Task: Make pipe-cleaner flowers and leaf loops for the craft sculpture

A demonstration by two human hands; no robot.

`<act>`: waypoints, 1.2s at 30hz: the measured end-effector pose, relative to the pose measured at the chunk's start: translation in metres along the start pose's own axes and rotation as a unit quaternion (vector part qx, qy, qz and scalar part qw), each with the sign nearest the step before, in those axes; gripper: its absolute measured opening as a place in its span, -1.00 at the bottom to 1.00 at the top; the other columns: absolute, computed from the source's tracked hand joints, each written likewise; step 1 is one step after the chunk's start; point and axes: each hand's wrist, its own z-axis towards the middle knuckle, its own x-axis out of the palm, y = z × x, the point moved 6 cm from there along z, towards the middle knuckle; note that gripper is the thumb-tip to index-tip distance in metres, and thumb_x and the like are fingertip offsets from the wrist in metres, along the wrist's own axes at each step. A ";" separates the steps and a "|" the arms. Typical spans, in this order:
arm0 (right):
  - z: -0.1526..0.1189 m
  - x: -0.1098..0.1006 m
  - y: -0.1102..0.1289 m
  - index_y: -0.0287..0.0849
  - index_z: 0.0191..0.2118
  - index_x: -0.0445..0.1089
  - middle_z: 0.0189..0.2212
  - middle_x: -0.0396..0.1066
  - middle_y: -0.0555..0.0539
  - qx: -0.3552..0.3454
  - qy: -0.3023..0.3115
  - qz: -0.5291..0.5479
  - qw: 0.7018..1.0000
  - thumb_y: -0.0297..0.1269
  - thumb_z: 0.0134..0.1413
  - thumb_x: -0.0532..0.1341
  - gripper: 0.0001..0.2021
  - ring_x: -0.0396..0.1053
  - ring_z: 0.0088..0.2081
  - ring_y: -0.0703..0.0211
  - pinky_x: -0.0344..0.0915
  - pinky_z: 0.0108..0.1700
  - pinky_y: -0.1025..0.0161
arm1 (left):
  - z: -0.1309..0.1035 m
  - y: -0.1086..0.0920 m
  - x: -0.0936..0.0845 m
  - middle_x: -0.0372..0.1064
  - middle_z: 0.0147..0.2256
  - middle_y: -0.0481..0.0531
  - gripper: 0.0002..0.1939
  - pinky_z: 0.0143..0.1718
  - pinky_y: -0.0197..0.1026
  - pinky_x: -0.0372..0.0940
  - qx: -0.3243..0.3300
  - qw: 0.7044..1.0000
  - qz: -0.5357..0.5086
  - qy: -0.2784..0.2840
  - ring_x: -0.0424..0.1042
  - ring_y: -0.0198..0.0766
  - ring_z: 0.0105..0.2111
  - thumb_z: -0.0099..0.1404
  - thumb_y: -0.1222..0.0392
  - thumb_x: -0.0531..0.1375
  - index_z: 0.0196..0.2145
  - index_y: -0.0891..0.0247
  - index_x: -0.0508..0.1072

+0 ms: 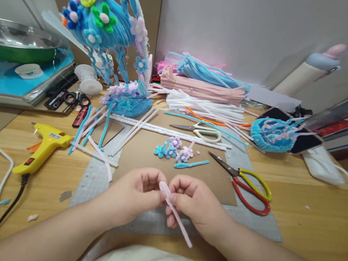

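Note:
Between my two hands is a pale pink pipe cleaner [181, 226], its upper end bent into a narrow loop and its tail slanting down to the right. My left hand [143, 193] pinches it near the loop with thumb and forefinger. My right hand [191, 200] grips it just beside, fingers curled beneath. Beyond the hands, several small pipe cleaner flowers [171, 151] in blue, lilac and pink lie on a brown cardboard sheet [146, 143]. A bent blue pipe cleaner piece [191, 164] rests close to them.
Red-and-yellow-handled scissors [252, 188] lie at right, white-handled scissors [196, 129] farther back. A yellow glue gun [43, 148] with its cord is at left. Pipe cleaner bundles [203, 87] line the wall. A flower-covered blue hanging decoration [108, 20] stands back left; a blue fuzzy piece [273, 134] sits at right.

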 end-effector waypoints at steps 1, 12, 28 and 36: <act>0.000 0.000 0.000 -0.22 -0.49 0.24 -0.66 0.37 0.09 -0.002 0.000 0.005 1.000 -0.23 -0.13 0.26 -0.80 0.35 -0.67 0.36 0.27 -0.58 0.41 | 0.000 0.000 0.000 0.40 -0.58 -0.08 -0.86 -0.40 -0.32 0.25 0.002 1.000 0.000 0.006 0.40 -0.35 -0.52 0.07 0.26 0.25 -0.51 0.30 0.32; 0.000 0.001 0.007 -0.20 -0.48 0.20 -0.63 0.32 0.12 -0.020 -0.025 -0.040 0.999 -0.15 -0.11 0.25 -0.75 0.33 -0.67 0.37 0.27 -0.58 0.39 | 0.003 -0.001 -0.001 0.37 -0.55 -0.10 -0.82 -0.39 -0.33 0.25 0.013 1.000 0.007 -0.016 0.38 -0.38 -0.50 0.10 0.21 0.27 -0.48 0.31 0.32; 0.002 -0.003 0.000 -0.18 -0.46 0.20 -0.65 0.31 0.14 -0.037 -0.038 0.008 0.999 -0.19 -0.02 0.22 -0.79 0.33 -0.68 0.37 0.24 -0.59 0.43 | 0.000 -0.001 0.001 0.44 -0.55 -0.07 -0.82 -0.32 -0.29 0.27 0.014 0.999 0.042 0.014 0.45 -0.31 -0.43 0.19 0.16 0.20 -0.50 0.26 0.32; 0.002 -0.001 0.002 -0.19 -0.47 0.20 -0.66 0.29 0.14 -0.011 -0.014 0.000 1.000 -0.11 -0.06 0.25 -0.72 0.31 -0.68 0.37 0.26 -0.57 0.39 | 0.001 0.000 0.001 0.44 -0.54 -0.06 -0.81 -0.33 -0.27 0.28 -0.011 1.000 0.028 -0.006 0.45 -0.30 -0.47 0.10 0.15 0.27 -0.51 0.29 0.35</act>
